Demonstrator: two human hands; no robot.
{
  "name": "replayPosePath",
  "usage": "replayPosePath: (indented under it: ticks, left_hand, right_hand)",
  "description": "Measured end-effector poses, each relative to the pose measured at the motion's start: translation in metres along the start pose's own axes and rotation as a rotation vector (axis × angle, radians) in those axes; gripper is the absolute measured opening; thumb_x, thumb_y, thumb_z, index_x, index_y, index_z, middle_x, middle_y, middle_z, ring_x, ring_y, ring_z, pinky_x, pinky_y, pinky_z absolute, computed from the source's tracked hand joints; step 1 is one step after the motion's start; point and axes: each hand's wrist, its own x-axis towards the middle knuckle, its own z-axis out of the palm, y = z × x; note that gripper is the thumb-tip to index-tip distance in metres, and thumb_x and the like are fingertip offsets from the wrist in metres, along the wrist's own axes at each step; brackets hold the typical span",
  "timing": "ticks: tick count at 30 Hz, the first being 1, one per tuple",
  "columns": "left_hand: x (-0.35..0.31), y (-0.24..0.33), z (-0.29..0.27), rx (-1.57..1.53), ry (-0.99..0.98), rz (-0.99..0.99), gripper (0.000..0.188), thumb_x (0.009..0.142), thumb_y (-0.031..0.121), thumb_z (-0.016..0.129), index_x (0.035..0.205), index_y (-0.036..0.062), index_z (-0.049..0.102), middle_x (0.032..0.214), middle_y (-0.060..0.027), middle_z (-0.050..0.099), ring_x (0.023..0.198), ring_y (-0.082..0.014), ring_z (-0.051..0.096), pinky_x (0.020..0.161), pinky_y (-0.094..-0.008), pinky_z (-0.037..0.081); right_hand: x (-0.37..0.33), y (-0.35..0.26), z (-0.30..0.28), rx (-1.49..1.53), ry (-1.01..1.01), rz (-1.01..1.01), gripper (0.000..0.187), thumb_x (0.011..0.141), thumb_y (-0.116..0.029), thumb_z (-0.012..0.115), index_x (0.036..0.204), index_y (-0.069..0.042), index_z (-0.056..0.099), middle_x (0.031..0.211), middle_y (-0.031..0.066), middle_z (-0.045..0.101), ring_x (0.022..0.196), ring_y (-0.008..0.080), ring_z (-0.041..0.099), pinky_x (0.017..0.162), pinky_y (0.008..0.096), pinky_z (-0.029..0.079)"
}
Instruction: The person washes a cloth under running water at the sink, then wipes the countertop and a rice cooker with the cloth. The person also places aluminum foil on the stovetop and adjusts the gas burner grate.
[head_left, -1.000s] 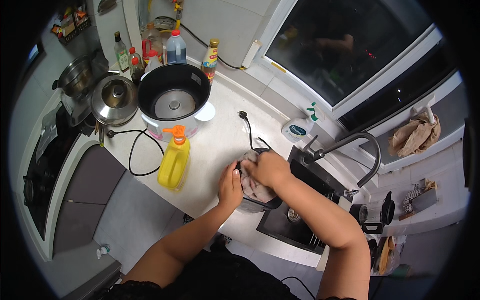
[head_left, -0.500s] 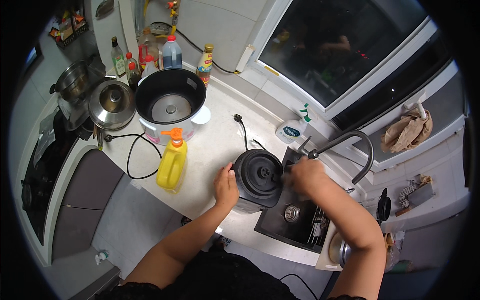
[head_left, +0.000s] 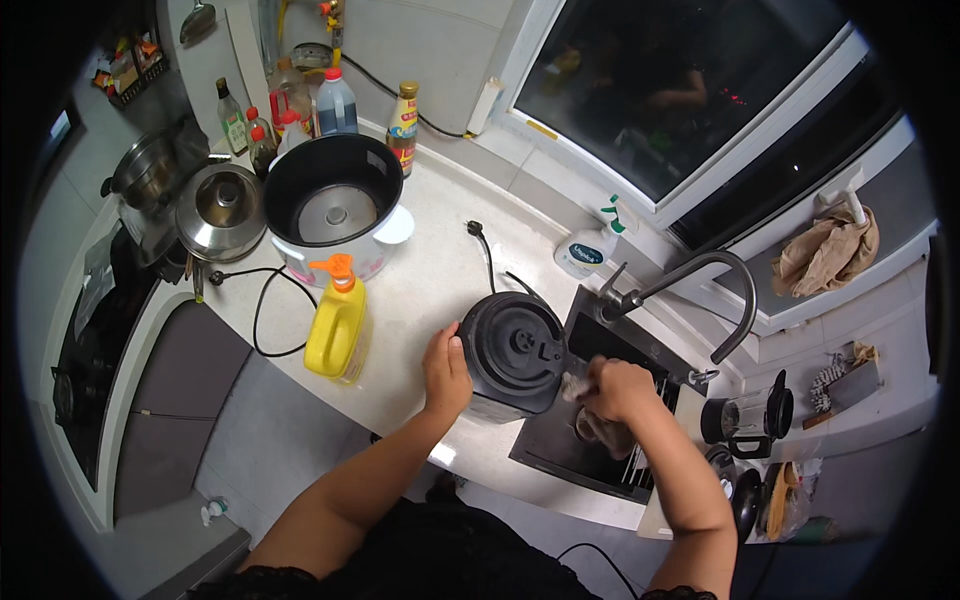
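On the counter at the sink's left edge sits a black blender base, with a ridged round top and a coupling in its middle. My left hand is pressed round the left side of it, holding it; some fingers are hidden behind it. My right hand is closed on a greyish-brown cloth over the dark sink. One bunched end of the cloth reaches close to the base's right side, and the rest hangs down in the sink. Whether the cloth touches the base I cannot tell.
A yellow jug with an orange pump and a big pot with black inside stand left. Beyond are several sauce bottles. A spray bottle and grey faucet are behind the sink. A blender jar is at right.
My right hand has moved from beside the faucet's base toward me, over the sink, and the cloth now shows hanging from it. My left hand stays on the blender base.
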Motion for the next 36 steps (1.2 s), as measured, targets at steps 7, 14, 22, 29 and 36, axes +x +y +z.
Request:
replayPosePath:
  ticks: [7, 14, 22, 29, 36]
  left_hand:
    - [0.003, 0.001, 0.0, -0.006, -0.02, 0.037, 0.035, 0.098, 0.019, 0.039, 0.117, -0.0043, 0.056, 0.114, -0.0223, 0.06, 0.107, -0.0359, 0.056, 0.096, -0.041, 0.042]
    - [0.003, 0.0, -0.003, -0.032, -0.013, -0.011, 0.036, 0.099, 0.019, 0.038, 0.119, -0.0042, 0.056, 0.115, -0.021, 0.061, 0.107, -0.0323, 0.058, 0.095, -0.0372, 0.043]
    - [0.003, 0.014, -0.005, -0.045, -0.079, -0.02, 0.041, 0.1, 0.025, 0.035, 0.123, -0.0038, 0.054, 0.115, -0.0204, 0.062, 0.108, -0.0289, 0.058, 0.095, -0.0349, 0.042]
    - [0.004, 0.005, -0.006, -0.009, -0.106, -0.011, 0.044, 0.102, 0.03, 0.034, 0.124, -0.0035, 0.053, 0.119, -0.0201, 0.06, 0.112, -0.0279, 0.056, 0.097, -0.0338, 0.041]
    - [0.006, 0.002, -0.009, -0.019, -0.134, -0.025, 0.044, 0.102, 0.029, 0.033, 0.124, -0.0039, 0.053, 0.118, -0.0173, 0.06, 0.111, -0.0249, 0.055, 0.099, -0.0323, 0.039]
  right_hand:
    - [-0.016, -0.041, 0.061, 0.508, 0.743, -0.183, 0.042, 0.076, -0.01, 0.065, 0.117, -0.019, 0.058, 0.097, 0.0127, 0.059, 0.088, 0.0355, 0.062, 0.073, 0.0433, 0.052]
    - [-0.028, -0.028, 0.058, 0.517, 0.934, -0.217, 0.03, 0.072, -0.007, 0.066, 0.102, -0.01, 0.066, 0.095, 0.0123, 0.056, 0.075, 0.0283, 0.061, 0.063, 0.0395, 0.052]
    - [-0.004, -0.03, 0.108, 0.751, 0.91, -0.138, 0.032, 0.072, -0.014, 0.064, 0.104, -0.012, 0.063, 0.106, 0.0135, 0.053, 0.091, 0.0333, 0.058, 0.068, 0.0428, 0.051]
    - [-0.019, -0.079, 0.118, 0.592, 1.112, -0.144, 0.038, 0.07, -0.013, 0.064, 0.107, -0.009, 0.061, 0.104, 0.0141, 0.054, 0.088, 0.0329, 0.057, 0.065, 0.0415, 0.052]
    - [-0.013, -0.075, 0.109, 0.647, 1.161, -0.253, 0.023, 0.069, -0.015, 0.066, 0.092, -0.013, 0.064, 0.091, 0.0079, 0.054, 0.078, 0.0268, 0.055, 0.058, 0.0376, 0.05]
